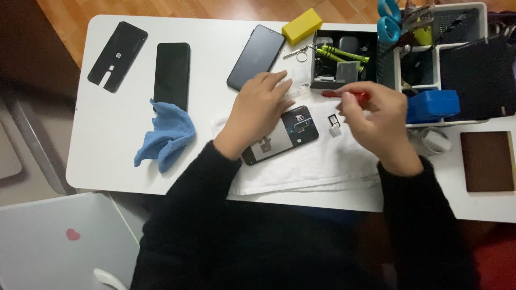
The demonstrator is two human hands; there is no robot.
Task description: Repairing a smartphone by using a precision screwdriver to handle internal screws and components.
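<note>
White towel [322, 166] is the landmark: spread on the white desk [107, 139], it carries an opened dark smartphone [282, 134] with its back cover off and its inner boards showing. The left hand [258, 110] lies flat on the phone's upper-left half, fingers loosely spread, pinning it rather than gripping. The right hand [376, 121], above the towel's right part, is closed around a red-handled small screwdriver [346, 95] whose tip points left, toward the phone's top end.

As a judgement, the work goes best with the phone held still by firm, even pressure, the tool kept square to the screw, and loose parts set on the towel, like the tiny tray piece [334, 121] beside the phone.

Much is hard to read: the driver's tip blurs, the left palm hides part of the phone, and the grey organiser box [344, 56] beyond the towel holds dim, jumbled tools.
</note>
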